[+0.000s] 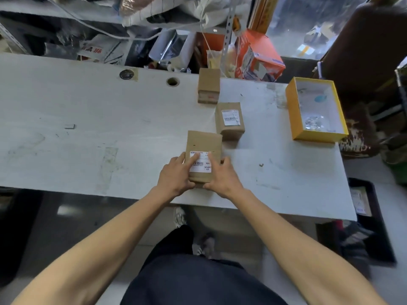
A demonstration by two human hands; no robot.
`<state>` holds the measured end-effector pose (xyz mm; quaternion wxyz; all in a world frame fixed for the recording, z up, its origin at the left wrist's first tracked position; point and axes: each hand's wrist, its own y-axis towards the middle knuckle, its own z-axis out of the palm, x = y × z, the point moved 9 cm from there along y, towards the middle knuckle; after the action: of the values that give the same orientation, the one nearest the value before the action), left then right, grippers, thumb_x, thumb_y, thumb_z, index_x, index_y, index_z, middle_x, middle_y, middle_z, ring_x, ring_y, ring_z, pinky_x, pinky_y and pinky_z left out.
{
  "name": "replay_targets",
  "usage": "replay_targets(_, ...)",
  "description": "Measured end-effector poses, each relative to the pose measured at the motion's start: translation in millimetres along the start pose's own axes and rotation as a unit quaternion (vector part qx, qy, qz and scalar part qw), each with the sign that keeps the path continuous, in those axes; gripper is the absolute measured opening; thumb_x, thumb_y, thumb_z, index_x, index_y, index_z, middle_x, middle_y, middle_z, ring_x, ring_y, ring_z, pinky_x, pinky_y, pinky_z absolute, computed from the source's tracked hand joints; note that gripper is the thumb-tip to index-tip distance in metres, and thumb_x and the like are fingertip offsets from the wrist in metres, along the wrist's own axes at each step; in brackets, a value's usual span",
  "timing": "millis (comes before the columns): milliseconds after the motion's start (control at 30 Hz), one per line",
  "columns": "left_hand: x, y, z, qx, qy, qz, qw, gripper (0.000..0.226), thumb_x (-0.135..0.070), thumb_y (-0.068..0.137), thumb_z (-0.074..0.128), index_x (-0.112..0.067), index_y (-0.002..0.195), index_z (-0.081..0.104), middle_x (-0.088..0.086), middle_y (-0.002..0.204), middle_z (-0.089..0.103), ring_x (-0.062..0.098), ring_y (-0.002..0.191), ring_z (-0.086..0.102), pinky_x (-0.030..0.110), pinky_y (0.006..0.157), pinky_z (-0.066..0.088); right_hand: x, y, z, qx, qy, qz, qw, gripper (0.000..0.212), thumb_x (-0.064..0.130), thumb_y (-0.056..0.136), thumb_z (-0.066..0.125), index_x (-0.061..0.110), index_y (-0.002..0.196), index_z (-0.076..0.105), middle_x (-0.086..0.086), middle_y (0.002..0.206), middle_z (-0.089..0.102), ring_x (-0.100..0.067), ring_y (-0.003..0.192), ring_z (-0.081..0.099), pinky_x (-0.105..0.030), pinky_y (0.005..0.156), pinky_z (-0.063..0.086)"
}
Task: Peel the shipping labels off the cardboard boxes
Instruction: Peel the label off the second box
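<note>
Your white table [88,133] carries everything. At its far right sits an open yellow tray [291,111]. Three cardboard boxes run in a line away from you: the nearest box [203,142] lies at the front edge, held between both hands; the middle box [229,128] is just beyond; the far box [208,84] is near the back edge. Your left hand [176,175] grips the nearest box's left side, forefinger on its shipping label [203,165]. Your right hand [222,175] clasps the right side, one finger on the label.
</note>
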<state>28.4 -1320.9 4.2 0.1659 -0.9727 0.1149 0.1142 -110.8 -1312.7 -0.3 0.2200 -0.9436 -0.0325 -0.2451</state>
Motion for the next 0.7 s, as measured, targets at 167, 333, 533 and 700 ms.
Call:
replay_targets(167,-13,-10,14,0.005,-0.029,-0.005,1.0,0.097,-0.046,0.075,0.072,-0.037,0.153,0.014,0.006,0.151,0.03,0.029,0.125,0.042,0.039,0.091,0.048,-14,-12,-3,0.006,-0.01,0.007,1.0,0.115,0.045,0.067,0.081,0.034,0.152,0.004,-0.008,0.122,0.027,-0.028,0.113,0.042,-0.04,0.092,0.049)
replay_targets(333,-15,-2,16,0.036,-0.068,0.0,0.997,0.112,-0.056,0.07,0.075,-0.039,0.153,0.002,0.012,0.154,0.019,0.03,0.129,0.04,0.043,0.092,0.05,-16,-12,-1,-0.003,-0.002,0.014,1.0,0.114,0.053,0.066,0.079,0.041,0.149,0.003,-0.007,0.13,0.026,-0.028,0.12,0.043,-0.042,0.089,0.051)
replay_targets(533,-9,12,19,0.051,-0.063,0.032,0.996,0.122,-0.065,0.063,0.075,-0.046,0.15,-0.009,0.012,0.154,0.014,0.03,0.128,0.042,0.043,0.086,0.053,-17,-13,1,-0.011,0.039,0.029,0.999,0.112,0.06,0.064,0.077,0.046,0.148,0.003,-0.003,0.15,0.015,-0.025,0.134,0.036,-0.045,0.097,0.048)
replay_targets(700,-6,14,23,0.049,-0.085,0.052,0.994,0.12,-0.06,0.066,0.075,-0.048,0.149,-0.011,0.012,0.157,0.007,0.032,0.131,0.04,0.045,0.087,0.054,-18,-15,4,-0.036,0.064,0.044,0.996,0.108,0.06,0.068,0.075,0.045,0.149,0.006,0.001,0.154,0.014,-0.021,0.136,0.035,-0.043,0.1,0.046)
